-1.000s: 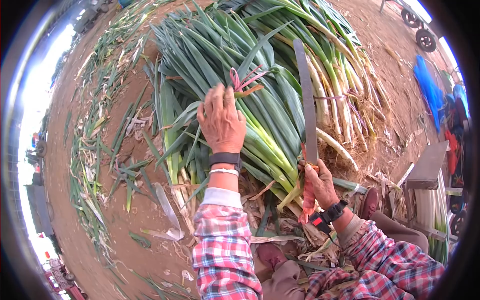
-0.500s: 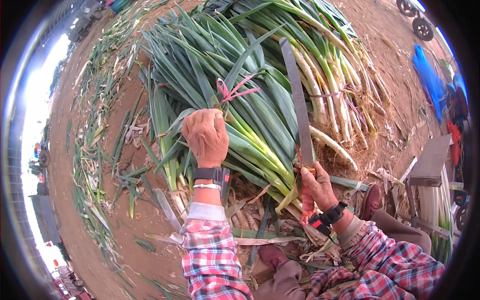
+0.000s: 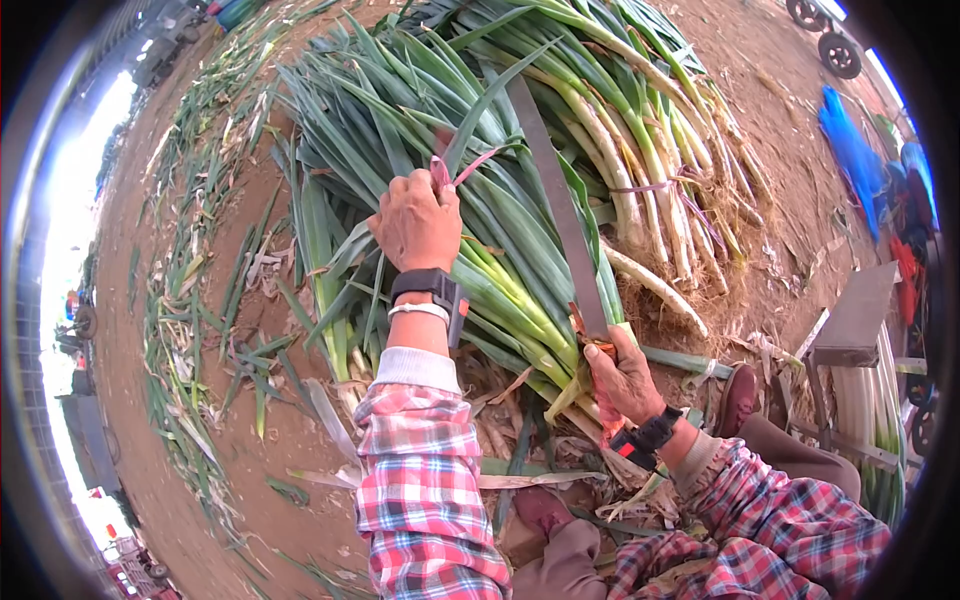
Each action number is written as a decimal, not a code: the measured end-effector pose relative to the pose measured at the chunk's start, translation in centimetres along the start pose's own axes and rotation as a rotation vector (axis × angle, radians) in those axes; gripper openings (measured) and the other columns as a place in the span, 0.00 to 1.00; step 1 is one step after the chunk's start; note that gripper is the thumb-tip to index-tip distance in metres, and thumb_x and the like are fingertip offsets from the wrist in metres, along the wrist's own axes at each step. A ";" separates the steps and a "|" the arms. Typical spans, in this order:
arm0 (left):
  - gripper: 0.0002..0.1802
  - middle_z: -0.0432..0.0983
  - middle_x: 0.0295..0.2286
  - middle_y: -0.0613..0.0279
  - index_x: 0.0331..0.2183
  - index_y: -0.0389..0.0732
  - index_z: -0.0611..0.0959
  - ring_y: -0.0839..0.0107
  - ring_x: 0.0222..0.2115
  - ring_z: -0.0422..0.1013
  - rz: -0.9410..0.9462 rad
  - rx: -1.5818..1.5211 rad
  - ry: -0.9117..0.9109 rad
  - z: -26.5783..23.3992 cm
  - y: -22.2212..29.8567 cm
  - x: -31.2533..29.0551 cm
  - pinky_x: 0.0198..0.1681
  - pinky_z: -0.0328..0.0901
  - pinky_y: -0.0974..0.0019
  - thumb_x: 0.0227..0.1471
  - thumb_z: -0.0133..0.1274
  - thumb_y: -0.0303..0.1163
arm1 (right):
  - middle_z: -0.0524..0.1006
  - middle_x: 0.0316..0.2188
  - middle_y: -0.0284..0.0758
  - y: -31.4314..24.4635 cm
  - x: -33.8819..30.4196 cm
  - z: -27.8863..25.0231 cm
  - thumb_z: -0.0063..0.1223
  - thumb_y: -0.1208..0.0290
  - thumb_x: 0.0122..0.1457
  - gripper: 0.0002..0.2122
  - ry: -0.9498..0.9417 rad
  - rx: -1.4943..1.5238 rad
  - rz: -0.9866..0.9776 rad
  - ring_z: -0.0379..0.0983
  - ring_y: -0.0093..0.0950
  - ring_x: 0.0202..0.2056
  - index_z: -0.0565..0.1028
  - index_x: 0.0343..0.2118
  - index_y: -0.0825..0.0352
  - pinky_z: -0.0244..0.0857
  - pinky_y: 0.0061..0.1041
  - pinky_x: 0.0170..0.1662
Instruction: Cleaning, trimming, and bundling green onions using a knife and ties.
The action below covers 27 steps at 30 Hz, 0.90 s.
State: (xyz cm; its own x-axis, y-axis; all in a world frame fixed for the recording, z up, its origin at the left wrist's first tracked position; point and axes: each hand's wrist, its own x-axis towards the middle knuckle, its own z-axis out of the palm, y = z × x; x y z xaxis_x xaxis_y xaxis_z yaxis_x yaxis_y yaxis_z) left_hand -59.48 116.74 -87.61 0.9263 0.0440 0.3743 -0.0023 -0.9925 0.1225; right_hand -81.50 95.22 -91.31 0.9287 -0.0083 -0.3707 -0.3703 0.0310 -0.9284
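Note:
My left hand (image 3: 418,222) is closed at the pink tie (image 3: 470,165) on a bundle of leeks (image 3: 520,225). The tie's loose end sticks out past my knuckles. In my right hand (image 3: 628,382) is the handle of a long knife (image 3: 560,200). Its straight, dark blade points away and slants left across the leeks. Orange and pink wrapping shows around the handle. My fingers hide part of the handle and the spot where the left hand grips the tie.
A second tied bundle of leeks (image 3: 660,200) lies right, roots outward. Cut leaves (image 3: 190,270) litter the ground at left. At right stands a metal stand (image 3: 850,325) with pale leek stalks beside it. My shoes (image 3: 545,510) are near the lower edge.
My left hand has moved slightly away from me, up to the pink tie, and closed on it. The knife blade has tilted left, and my right hand has shifted slightly left.

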 end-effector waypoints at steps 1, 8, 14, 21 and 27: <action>0.13 0.75 0.30 0.63 0.34 0.41 0.79 0.69 0.32 0.71 -0.077 -0.409 -0.012 0.0 -0.3 0.8 0.36 0.63 0.61 0.51 0.55 0.41 | 0.69 0.28 0.26 -0.2 0.0 -0.1 0.46 0.71 0.63 0.12 0.005 -0.023 0.043 0.62 0.14 0.27 0.68 0.47 0.68 0.60 0.15 0.30; 0.23 0.76 0.25 0.60 0.25 0.41 0.73 0.75 0.23 0.67 -0.537 -1.527 0.005 -2.9 -1.9 -0.6 0.31 0.61 0.71 0.63 0.39 0.49 | 0.71 0.28 0.30 -1.1 -1.1 -1.4 0.47 0.74 0.62 0.10 0.024 -0.142 -0.197 0.67 0.19 0.29 0.69 0.46 0.69 0.64 0.21 0.33; 0.26 0.72 0.21 0.60 0.22 0.41 0.69 0.72 0.23 0.66 -0.426 -1.542 0.009 -5.2 -1.2 -1.7 0.32 0.62 0.69 0.63 0.36 0.51 | 0.77 0.25 0.38 -3.6 -0.6 -1.0 0.47 0.74 0.60 0.06 -0.116 -0.506 -0.309 0.76 0.37 0.28 0.66 0.37 0.70 0.67 0.30 0.33; 0.27 0.71 0.20 0.59 0.22 0.40 0.69 0.71 0.23 0.67 -0.380 -1.513 0.008 -5.8 -0.8 -1.9 0.33 0.64 0.68 0.63 0.36 0.51 | 0.78 0.22 0.38 -3.0 -0.8 -0.6 0.46 0.71 0.60 0.08 -0.211 -0.432 -0.213 0.75 0.39 0.28 0.63 0.30 0.69 0.67 0.30 0.33; 0.27 0.72 0.21 0.58 0.22 0.40 0.69 0.70 0.24 0.68 -0.364 -1.500 -0.001 -6.0 -0.8 -2.0 0.34 0.64 0.68 0.63 0.36 0.52 | 0.76 0.21 0.39 -3.6 -1.3 0.0 0.47 0.71 0.62 0.09 -0.192 -0.262 -0.103 0.75 0.32 0.24 0.63 0.30 0.70 0.67 0.29 0.29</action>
State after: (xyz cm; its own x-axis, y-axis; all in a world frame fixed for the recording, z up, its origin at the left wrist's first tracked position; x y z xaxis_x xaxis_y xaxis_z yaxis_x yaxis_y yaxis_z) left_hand -63.63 118.13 -82.97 0.9610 0.2493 0.1195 -0.1469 0.0945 0.9846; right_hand -81.41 95.16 -87.45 0.9389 0.1914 -0.2861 -0.2435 -0.2181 -0.9450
